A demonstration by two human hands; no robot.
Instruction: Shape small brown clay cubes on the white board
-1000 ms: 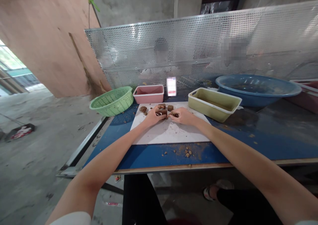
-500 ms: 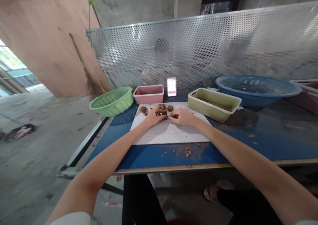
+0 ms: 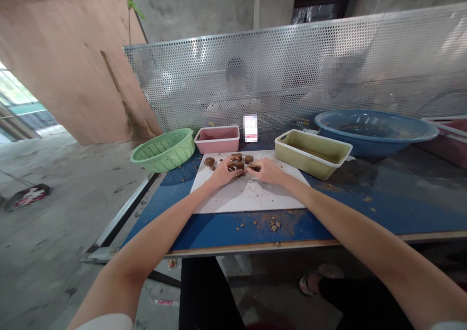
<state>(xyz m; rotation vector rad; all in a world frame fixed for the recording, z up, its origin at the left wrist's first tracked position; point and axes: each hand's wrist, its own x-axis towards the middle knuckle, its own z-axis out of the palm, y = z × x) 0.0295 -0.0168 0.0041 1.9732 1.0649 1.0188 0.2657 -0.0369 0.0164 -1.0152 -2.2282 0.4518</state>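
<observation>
My left hand (image 3: 224, 173) is closed around a brown clay-like block (image 3: 239, 165) above the white board (image 3: 251, 198). Close beside it, my right hand (image 3: 268, 170) has its fingers curled round a small brown lump (image 3: 255, 168), largely hidden by the fingers. The fingertips of both hands nearly meet. Just beyond them stand another brown block (image 3: 248, 159) and a further one (image 3: 237, 155), partly covered by my left hand. A rough brown clod (image 3: 209, 161) lies on the board left of my left hand, with crumbs around it.
Behind the board are a green basket (image 3: 166, 150), a pink bin (image 3: 219, 145), a phone-like bright screen (image 3: 250, 128) and an olive bin (image 3: 314, 161). A large blue basin (image 3: 377, 138) stands at right. Brown crumbs (image 3: 275, 225) lie near the table's front edge. Perforated metal sheet (image 3: 277, 67) bounds the back.
The view has shifted very slightly. Both hands stay in nearly the same place at the brown pieces, with only small finger movement.
</observation>
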